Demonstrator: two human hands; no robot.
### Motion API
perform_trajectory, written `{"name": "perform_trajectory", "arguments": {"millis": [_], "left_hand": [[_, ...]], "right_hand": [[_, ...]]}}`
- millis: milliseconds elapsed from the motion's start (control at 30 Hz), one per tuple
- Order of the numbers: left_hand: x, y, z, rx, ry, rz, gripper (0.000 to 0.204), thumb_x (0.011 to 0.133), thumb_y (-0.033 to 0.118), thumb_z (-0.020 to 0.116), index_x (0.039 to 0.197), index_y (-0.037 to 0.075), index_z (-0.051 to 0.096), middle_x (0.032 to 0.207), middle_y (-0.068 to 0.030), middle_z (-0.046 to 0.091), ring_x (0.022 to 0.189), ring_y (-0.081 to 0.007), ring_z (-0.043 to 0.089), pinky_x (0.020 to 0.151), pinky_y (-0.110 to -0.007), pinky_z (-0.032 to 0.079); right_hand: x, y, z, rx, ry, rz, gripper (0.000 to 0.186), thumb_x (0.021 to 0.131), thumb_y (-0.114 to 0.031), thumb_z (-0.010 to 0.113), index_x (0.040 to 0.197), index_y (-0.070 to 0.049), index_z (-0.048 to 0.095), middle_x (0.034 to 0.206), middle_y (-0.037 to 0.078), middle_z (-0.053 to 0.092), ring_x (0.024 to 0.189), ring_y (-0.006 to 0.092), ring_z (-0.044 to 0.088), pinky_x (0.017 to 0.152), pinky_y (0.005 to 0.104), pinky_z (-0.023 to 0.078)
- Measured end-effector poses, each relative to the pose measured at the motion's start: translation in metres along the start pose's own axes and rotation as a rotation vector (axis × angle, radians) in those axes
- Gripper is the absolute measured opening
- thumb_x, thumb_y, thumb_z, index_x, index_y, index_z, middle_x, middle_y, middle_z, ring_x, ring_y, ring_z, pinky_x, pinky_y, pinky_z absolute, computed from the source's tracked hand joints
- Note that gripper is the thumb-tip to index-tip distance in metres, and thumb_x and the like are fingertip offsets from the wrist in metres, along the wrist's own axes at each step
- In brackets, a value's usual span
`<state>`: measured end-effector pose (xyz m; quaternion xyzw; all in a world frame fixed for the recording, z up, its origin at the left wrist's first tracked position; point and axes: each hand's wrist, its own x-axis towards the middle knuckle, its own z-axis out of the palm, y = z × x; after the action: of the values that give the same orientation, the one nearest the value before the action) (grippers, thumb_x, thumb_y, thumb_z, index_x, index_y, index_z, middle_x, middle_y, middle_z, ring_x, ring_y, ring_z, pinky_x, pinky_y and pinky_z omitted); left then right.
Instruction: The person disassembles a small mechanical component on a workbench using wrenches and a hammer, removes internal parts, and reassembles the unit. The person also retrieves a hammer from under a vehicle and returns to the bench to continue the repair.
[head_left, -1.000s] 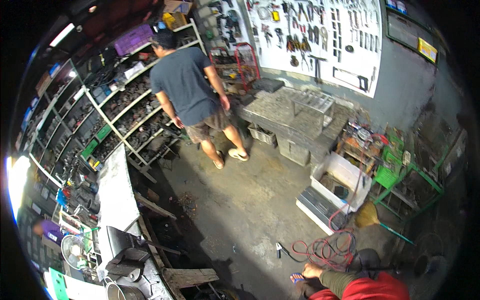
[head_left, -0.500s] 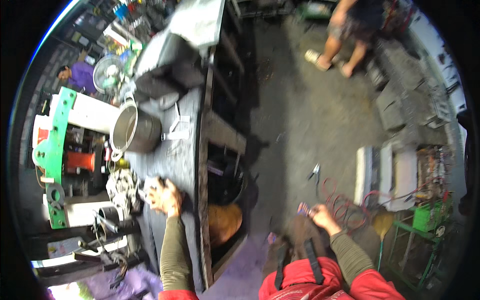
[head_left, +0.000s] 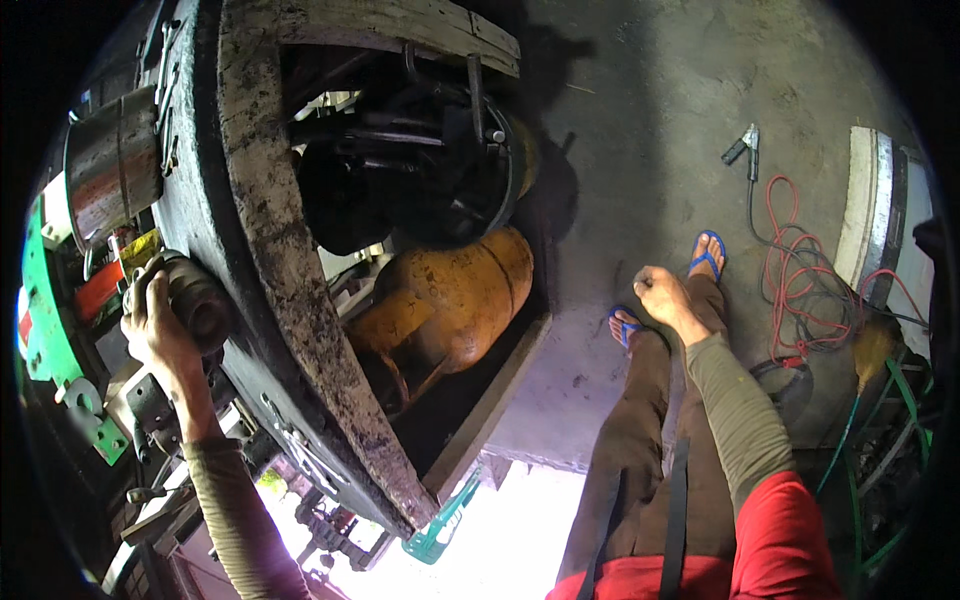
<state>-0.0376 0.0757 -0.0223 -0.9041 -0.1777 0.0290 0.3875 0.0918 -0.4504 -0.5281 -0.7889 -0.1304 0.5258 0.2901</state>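
Note:
My left hand (head_left: 158,325) is at the bench's left side, its fingers curled against a dark, thick metal cylinder (head_left: 203,312) with a round open end. Part of the grip is hidden behind the fingers. My right hand (head_left: 664,298) hangs in the air over my sandalled feet, its fingers closed; whatever they may hold is too small to make out. Beneath the left arm's side runs the dark bench top (head_left: 240,290), with a worn, paint-chipped edge. Farther along it stands a large metal pot (head_left: 112,165).
An orange gas cylinder (head_left: 455,300) lies under the bench beside dark machinery (head_left: 400,170). On the floor to the right are a welding clamp (head_left: 742,148) and coiled red cable (head_left: 785,280). A broom (head_left: 872,362) and green metal frame (head_left: 905,400) stand at far right.
The view has swung down and closer to the bench. My left hand has gone from a pale bundle on the bench to the dark cylinder. My right hand stays raised above my legs, fingers closed.

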Motion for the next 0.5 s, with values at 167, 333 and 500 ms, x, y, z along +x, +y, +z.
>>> {"name": "perform_trajectory", "arguments": {"millis": [167, 333, 500], "left_hand": [[-0.010, -0.002, 0.008, -0.013, 0.088, 0.001, 0.032, 0.093, 0.006, 0.060, 0.121, 0.006, 0.074, 0.129, -0.0135, 0.072, 0.114, -0.0333, 0.067, 0.097, -0.042, 0.053], [-0.011, -0.006, 0.013, -0.138, 0.149, 0.011, 0.025, 0.100, 0.004, 0.061, 0.122, 0.002, 0.073, 0.127, -0.0171, 0.072, 0.120, -0.0331, 0.066, 0.106, -0.041, 0.053], [-0.009, -0.001, 0.012, -0.164, 0.176, -0.003, 0.026, 0.102, 0.001, 0.059, 0.124, 0.000, 0.073, 0.128, -0.0174, 0.070, 0.120, -0.0303, 0.066, 0.106, -0.038, 0.053]], "right_hand": [[-0.011, 0.024, 0.011, -0.044, 0.031, -0.044, 0.022, 0.091, -0.024, 0.069, 0.102, -0.006, 0.075, 0.103, 0.021, 0.075, 0.101, 0.0403, 0.072, 0.087, 0.0473, 0.056], [-0.019, 0.078, -0.006, -0.099, 0.029, 0.056, 0.020, 0.093, -0.022, 0.069, 0.103, -0.006, 0.075, 0.104, 0.021, 0.076, 0.099, 0.0378, 0.073, 0.086, 0.0458, 0.056], [-0.018, 0.122, -0.013, 0.032, 0.181, 0.082, 0.010, 0.096, -0.012, 0.070, 0.097, -0.002, 0.073, 0.083, 0.009, 0.073, 0.070, 0.0194, 0.066, 0.067, 0.0356, 0.052]]}}
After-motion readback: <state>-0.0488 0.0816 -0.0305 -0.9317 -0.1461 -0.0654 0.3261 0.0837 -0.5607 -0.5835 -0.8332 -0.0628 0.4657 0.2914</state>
